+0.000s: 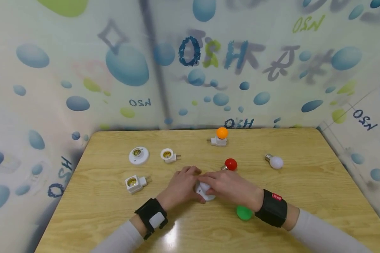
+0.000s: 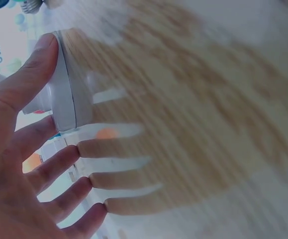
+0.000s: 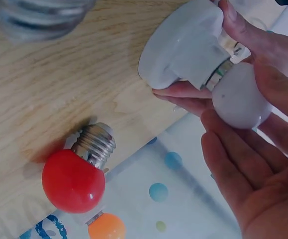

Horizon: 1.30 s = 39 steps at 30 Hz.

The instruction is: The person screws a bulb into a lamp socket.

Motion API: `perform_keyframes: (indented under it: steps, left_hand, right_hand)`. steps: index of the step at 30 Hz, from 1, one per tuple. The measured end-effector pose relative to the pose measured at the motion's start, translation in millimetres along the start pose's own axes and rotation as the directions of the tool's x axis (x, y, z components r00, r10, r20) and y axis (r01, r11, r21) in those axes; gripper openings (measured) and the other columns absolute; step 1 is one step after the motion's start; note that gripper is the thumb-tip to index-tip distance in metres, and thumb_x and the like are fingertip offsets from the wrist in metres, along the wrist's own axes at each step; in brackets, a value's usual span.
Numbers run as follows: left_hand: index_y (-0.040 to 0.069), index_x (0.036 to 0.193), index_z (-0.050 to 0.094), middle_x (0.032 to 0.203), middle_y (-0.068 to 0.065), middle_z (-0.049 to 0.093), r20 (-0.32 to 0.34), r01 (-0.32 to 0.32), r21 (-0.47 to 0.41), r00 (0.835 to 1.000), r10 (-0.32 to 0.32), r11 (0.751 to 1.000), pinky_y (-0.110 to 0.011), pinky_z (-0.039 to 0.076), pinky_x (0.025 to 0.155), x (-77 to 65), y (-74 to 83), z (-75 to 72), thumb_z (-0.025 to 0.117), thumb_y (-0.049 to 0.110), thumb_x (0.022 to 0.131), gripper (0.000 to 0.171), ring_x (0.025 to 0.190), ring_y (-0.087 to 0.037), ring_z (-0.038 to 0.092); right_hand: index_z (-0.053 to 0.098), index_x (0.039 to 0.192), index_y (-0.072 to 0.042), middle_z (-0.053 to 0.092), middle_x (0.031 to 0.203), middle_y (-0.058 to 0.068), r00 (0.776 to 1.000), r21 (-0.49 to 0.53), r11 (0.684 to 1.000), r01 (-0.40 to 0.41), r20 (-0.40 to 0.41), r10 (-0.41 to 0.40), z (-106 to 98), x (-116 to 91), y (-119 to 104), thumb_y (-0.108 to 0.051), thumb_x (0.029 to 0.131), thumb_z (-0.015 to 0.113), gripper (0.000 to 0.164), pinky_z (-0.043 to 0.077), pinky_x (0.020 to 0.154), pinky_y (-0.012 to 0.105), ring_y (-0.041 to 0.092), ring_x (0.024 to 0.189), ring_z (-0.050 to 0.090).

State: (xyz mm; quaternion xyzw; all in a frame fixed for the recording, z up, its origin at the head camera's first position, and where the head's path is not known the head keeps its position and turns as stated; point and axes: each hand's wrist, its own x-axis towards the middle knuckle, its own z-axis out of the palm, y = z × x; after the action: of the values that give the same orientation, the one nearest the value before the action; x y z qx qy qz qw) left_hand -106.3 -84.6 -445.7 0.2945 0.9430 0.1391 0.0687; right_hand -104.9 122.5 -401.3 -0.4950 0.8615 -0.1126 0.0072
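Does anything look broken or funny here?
Nothing looks spilled or broken. The H2O lettering on the wall reads backwards. The white bulb in the right hand shows metal thread outside its holder, so maybe it isn't screwed in fully.

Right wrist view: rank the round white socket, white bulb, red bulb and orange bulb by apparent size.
Largest to smallest, visible parts:
1. Round white socket
2. Red bulb
3. White bulb, partly hidden
4. Orange bulb, cut off by the frame edge
Nearness to the camera may skew this; real sizes unsure.
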Motion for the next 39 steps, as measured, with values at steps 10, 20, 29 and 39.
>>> perform_keyframes:
  steps: [10, 20, 29, 39]
  left_hand:
    - [0.020, 0.122, 0.069, 0.131, -0.004, 0.054, -0.027, -0.001, 0.005, 1.000, 0.001, 1.000, -0.051, 0.043, 0.090, -1.0, -3.0, -0.9, 0.077, 0.062, 0.062, 0.073, 0.124, -0.030, 0.045]
    - [0.014, 0.146, 0.045, 0.138, -0.009, 0.049, 0.027, -0.048, -0.111, 0.998, 0.052, 0.993, -0.048, 0.041, 0.096, -2.5, -2.6, -9.3, 0.080, 0.054, 0.064, 0.098, 0.124, -0.028, 0.045]
    - [0.010, 0.155, 0.023, 0.148, -0.015, 0.039, 0.035, 0.028, -0.256, 0.999, -0.020, 0.966, -0.044, 0.034, 0.105, -13.2, -4.1, -22.4, 0.076, 0.058, 0.068, 0.113, 0.132, -0.029, 0.039]
    - [0.012, 0.139, 0.054, 0.131, -0.008, 0.057, -0.173, 0.056, -0.195, 0.981, -0.090, 0.979, -0.042, 0.043, 0.096, -27.6, -18.3, -22.2, 0.069, 0.046, 0.084, 0.067, 0.116, -0.025, 0.055]
  right_hand:
    - [0.060, 0.130, -0.011, 0.066, 0.118, 0.003, 0.996, -0.030, 0.999, -0.038, -0.076, 0.035, 5, 3, -5, -0.036, 0.089, 0.067, 0.049, 0.053, 0.079, 0.029, 0.013, 0.092, 0.066]
    - [0.054, 0.136, -0.015, 0.064, 0.120, 0.002, 0.984, 0.121, 0.979, -0.162, -0.051, 0.169, 4, 3, -8, -0.034, 0.088, 0.068, 0.053, 0.053, 0.075, 0.025, 0.009, 0.087, 0.063]
    - [0.058, 0.132, -0.013, 0.052, 0.134, 0.004, 0.973, 0.175, 0.963, -0.203, -0.076, 0.219, -9, -7, -4, -0.031, 0.086, 0.072, 0.052, 0.051, 0.085, 0.027, 0.013, 0.105, 0.058]
    - [0.058, 0.129, -0.020, 0.054, 0.126, -0.007, 0.953, 0.252, 0.928, -0.273, -0.060, 0.297, -15, -18, 2, -0.032, 0.084, 0.073, 0.049, 0.048, 0.089, 0.026, 0.006, 0.108, 0.052]
